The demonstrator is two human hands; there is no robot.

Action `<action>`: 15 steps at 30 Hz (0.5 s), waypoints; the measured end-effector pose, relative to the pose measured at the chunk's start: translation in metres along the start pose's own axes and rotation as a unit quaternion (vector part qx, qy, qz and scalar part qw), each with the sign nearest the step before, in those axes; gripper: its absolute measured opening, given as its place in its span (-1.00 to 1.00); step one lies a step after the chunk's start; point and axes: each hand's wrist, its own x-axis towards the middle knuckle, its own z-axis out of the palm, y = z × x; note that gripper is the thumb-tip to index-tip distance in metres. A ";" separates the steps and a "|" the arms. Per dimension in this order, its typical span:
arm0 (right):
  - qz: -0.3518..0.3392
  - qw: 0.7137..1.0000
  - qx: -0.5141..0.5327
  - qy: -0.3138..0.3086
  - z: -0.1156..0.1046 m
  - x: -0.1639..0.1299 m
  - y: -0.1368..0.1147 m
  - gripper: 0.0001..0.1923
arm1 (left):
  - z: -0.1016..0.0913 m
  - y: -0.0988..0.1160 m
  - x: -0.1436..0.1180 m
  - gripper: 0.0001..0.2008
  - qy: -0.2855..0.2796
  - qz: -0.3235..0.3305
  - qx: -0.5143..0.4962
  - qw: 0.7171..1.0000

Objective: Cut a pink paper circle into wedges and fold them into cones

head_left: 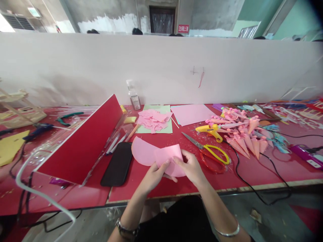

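Both the left hand (154, 174) and right hand (191, 167) pinch the pink paper (151, 154), rolling it beside the scissors (210, 153); the overlap likely needs tightening next.

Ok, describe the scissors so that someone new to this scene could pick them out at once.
Start at the red table and find the two hands folding pink paper. Just right of the right hand lie the scissors, open, the only tool with one yellow handle loop and one red.
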 end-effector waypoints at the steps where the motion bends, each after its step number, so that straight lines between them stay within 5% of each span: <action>1: 0.000 1.000 0.000 -0.004 0.000 0.000 0.000 -0.80 | -0.001 -0.001 0.000 -0.63 0.001 0.000 0.005 1.000; 15: 0.008 0.999 0.004 -0.038 -0.008 0.002 0.007 -0.71 | -0.007 -0.005 0.007 -0.69 0.017 0.035 0.036 0.999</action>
